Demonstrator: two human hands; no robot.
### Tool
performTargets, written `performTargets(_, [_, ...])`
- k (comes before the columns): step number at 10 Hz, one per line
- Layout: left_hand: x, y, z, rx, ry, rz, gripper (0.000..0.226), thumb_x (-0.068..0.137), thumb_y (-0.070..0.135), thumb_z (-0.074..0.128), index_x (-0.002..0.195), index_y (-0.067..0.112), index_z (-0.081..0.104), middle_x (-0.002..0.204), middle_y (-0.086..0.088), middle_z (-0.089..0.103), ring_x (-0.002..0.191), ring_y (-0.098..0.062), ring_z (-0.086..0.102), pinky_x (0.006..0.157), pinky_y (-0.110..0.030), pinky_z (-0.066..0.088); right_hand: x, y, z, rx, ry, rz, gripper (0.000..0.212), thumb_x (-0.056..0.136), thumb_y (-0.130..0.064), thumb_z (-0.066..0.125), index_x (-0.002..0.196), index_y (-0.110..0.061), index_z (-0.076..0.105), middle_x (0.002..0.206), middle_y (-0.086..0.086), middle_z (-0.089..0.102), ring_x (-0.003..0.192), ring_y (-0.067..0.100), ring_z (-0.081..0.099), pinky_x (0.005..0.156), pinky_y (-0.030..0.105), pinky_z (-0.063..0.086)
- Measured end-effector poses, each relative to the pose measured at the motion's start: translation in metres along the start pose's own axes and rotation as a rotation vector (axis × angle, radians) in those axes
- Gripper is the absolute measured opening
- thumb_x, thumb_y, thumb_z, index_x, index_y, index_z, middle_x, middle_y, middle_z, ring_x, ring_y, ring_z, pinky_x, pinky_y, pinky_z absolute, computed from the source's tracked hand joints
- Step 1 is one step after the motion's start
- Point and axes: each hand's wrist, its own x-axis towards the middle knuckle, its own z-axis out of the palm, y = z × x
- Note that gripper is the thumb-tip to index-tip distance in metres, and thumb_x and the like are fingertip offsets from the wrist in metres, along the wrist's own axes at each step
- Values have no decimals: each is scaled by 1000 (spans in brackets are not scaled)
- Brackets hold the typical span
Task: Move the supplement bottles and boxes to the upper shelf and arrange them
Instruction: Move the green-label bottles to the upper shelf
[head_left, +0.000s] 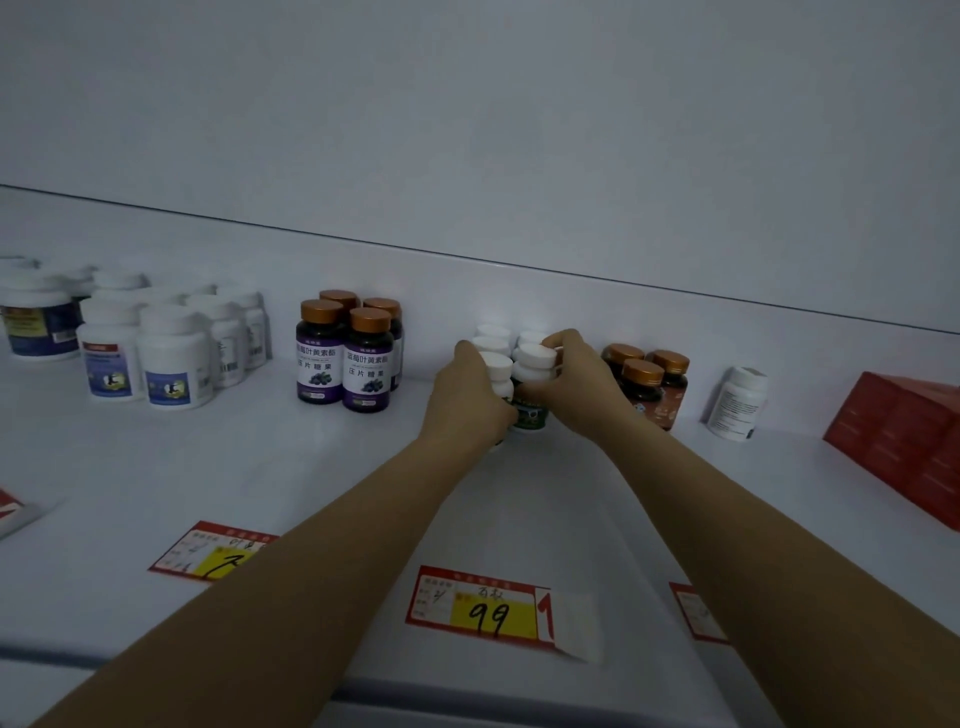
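Left hand (470, 400) wrapped around the near-left white-capped bottle (497, 371) of the centre cluster, fingers closed on its body. Right hand (574, 384) curled over the neighbouring green-label bottle (531, 387), thumb and fingers pinching near the cap, bottle slightly tilted. Both bottles down on the upper shelf (260, 467), mid-depth, close to the back wall. More white caps (493, 335) directly behind, touching or nearly so; exact count hard to read, probably four.

Step in hand, by the look of it: squaring up this cluster, not carrying. Transfer mostly done: purple-label bottles (345, 353) with copper caps standing left of centre, white bottles with blue labels (140, 348) far left, brown bottles (647, 379) just right of the hands, a lone white bottle (735, 402) further right, leaning, red boxes (904, 441) at the right edge. Price tags (485, 608) along the near lip.

Next move calls for: setting the green-label bottle upright, nudging both flush with the row behind, labels facing near, then letting go without toppling neighbours. Leaning white bottle at right likely needs straightening too.
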Motion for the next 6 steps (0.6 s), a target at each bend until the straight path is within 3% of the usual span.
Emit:
performTargets(1, [0, 1, 1, 15, -27, -27, 37, 81, 4, 64, 102, 13, 35, 84, 2, 44, 83, -13, 45, 49, -15, 28, 1, 1, 0, -51, -4, -1, 48, 76, -18, 74, 114, -6, 47, 114, 17, 55, 101, 30, 56, 79, 35, 49])
performTargets(2, [1, 6, 1, 25, -35, -71, 45, 82, 3, 62, 121, 4, 39, 102, -7, 50, 89, -15, 44, 64, -21, 37, -1, -2, -1, -86, -21, 3, 52, 77, -17, 73, 120, -7, 47, 119, 17, 49, 101, 30, 56, 78, 32, 48])
performTargets(3, [1, 6, -2, 70, -41, -75, 55, 80, 2, 62, 129, -2, 36, 120, -19, 54, 89, -18, 45, 75, -24, 37, -7, -8, -4, -129, -64, 18, 70, 75, -22, 75, 134, -10, 40, 124, 16, 48, 105, 30, 55, 80, 33, 49])
performTargets(4, [-2, 9, -4, 152, -92, -125, 59, 82, 3, 61, 132, 1, 32, 113, -17, 54, 89, -20, 48, 74, -25, 37, -16, -15, -13, -224, -77, 14, 75, 77, -27, 73, 139, -11, 34, 128, 18, 48, 111, 33, 52, 80, 31, 43])
performTargets(5, [0, 20, -9, -9, -65, -182, 31, 95, 32, 47, 115, 8, 48, 99, -13, 57, 82, -23, 55, 69, -24, 42, -30, -23, -29, -307, -119, 14, 70, 84, -24, 67, 142, -12, 30, 136, 16, 42, 121, 31, 45, 90, 31, 40])
performTargets(6, [3, 14, -13, 147, -123, -185, 56, 97, 47, 34, 145, 18, 26, 137, -9, 45, 118, -27, 49, 97, -31, 39, -43, -30, -44, -410, -153, -3, 65, 86, -26, 65, 141, -10, 34, 137, 15, 46, 121, 28, 47, 95, 32, 41])
